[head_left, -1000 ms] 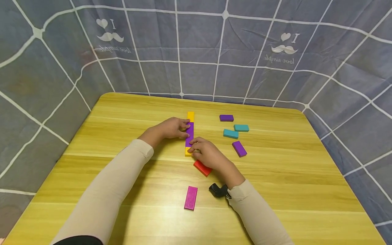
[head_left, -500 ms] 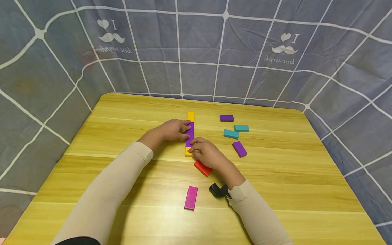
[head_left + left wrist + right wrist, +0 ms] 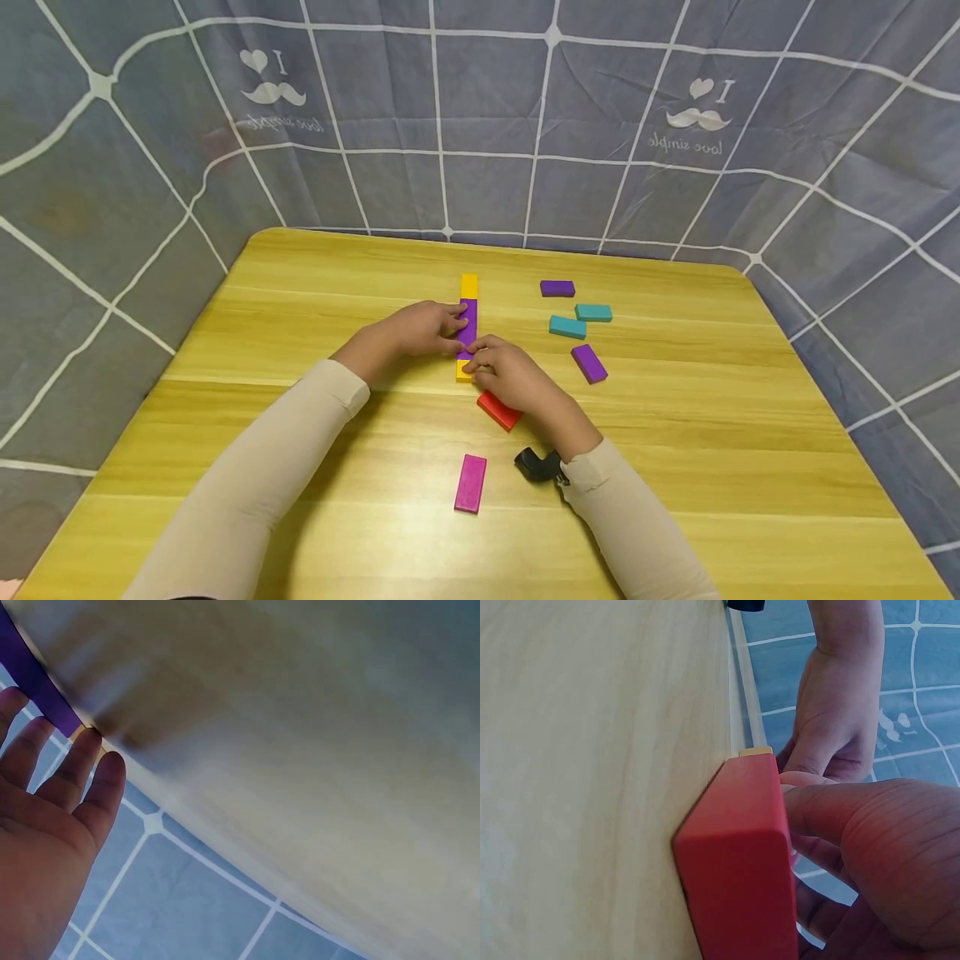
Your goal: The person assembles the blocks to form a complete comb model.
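Observation:
A straight row of blocks lies in the head view: a yellow block (image 3: 468,286) at its far end, a purple stretch (image 3: 468,321) in the middle, a second yellow block (image 3: 463,372) at its near end. My left hand (image 3: 423,327) comes from the left, its relaxed fingertips touching the purple stretch; the left wrist view shows these fingers (image 3: 71,776) along the purple edge. My right hand (image 3: 510,373) pinches the near yellow block with bent fingers and thumb. Just under this hand sits a red block (image 3: 498,412), large in the right wrist view.
Right of the row lie two purple blocks (image 3: 557,288) and two teal blocks (image 3: 567,327). A magenta block (image 3: 470,483) lies nearer the front. The wrist camera (image 3: 536,465) hangs below my right wrist. A grey checked curtain (image 3: 487,108) surrounds the wooden table (image 3: 360,500).
My left hand has slid slightly toward me along the purple stretch, its thumb now close to the right fingers. The right hand stays in place at the near yellow block.

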{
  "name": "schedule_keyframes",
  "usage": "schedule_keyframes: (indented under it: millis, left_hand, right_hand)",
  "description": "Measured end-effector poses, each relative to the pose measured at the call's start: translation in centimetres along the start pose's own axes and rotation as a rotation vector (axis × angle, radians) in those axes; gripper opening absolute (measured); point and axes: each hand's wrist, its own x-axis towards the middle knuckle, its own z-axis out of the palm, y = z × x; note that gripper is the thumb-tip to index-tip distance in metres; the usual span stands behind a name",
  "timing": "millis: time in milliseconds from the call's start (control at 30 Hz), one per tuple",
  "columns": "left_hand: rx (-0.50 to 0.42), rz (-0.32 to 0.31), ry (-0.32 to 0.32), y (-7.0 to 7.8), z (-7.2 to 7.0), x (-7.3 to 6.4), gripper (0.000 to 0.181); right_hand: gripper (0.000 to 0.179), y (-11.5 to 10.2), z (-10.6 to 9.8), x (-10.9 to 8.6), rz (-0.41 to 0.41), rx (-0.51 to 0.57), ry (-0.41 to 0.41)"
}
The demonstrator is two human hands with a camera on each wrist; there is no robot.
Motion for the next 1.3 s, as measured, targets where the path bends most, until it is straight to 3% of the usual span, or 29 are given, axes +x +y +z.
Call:
schedule_keyframes:
  millis: [433,767,1000,1300]
  left_hand:
    - [0.027,0.009,0.000,0.9,0.1,-0.9,0.054]
    - [0.014,-0.043,-0.019,0.9,0.0,-0.7,0.054]
    - [-0.010,-0.061,-0.020,0.9,-0.2,-0.5,0.054]
    - [-0.025,-0.076,-0.023,0.9,-0.1,-0.4,0.055]
  right_hand:
    - [0.017,0.1,-0.1,-0.1,-0.005,0.012,-0.004]
    - [0.016,0.1,-0.3,-0.1,-0.007,0.035,-0.038]
    - [0.019,0.6,-1.4,-0.2,-0.044,0.122,-0.111]
    - [0.024,1.3,-2.2,-0.7,-0.041,0.223,-0.119]
